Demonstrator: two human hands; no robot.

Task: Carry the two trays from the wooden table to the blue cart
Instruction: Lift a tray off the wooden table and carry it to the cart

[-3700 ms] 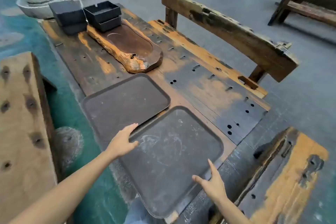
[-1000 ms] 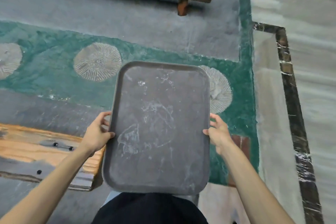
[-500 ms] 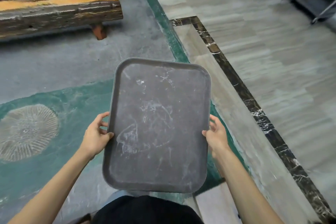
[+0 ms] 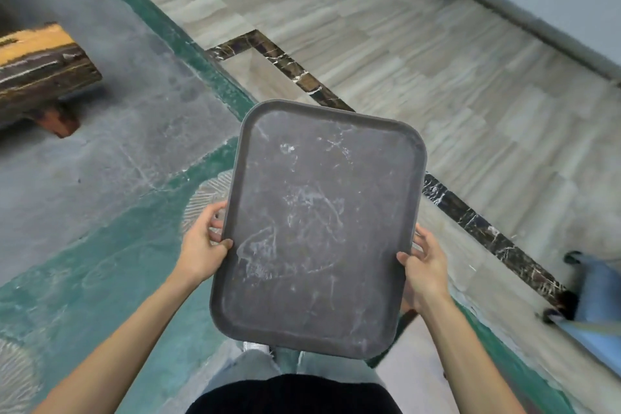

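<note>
Thumbs hooked over the rim and fingers curled beneath, a person grips a dark grey tray (image 4: pixel 319 232) by its two long edges, carrying it clear of the floor in front of the body. The left hand (image 4: pixel 201 249) clamps the left edge about halfway along, thumb pressed on the lip, fingertips tucked under and partly hidden. The right hand (image 4: pixel 425 272) pinches the right edge slightly nearer the body, thumb on top, fingers wrapped below. Both forearms are bare and reach forward from the lower corners, elbows out of view, wrists angled inward toward the tray. The tray is empty, its surface scuffed with pale scratches, and it tilts a little to the right. Below it lie green and grey flooring, a dark marble strip (image 4: pixel 470 212) and pale tiles. A wooden bench (image 4: pixel 40 70) stands at the left. Part of a blue cart (image 4: pixel 594 299) shows at the right edge, well apart from the tray.
</note>
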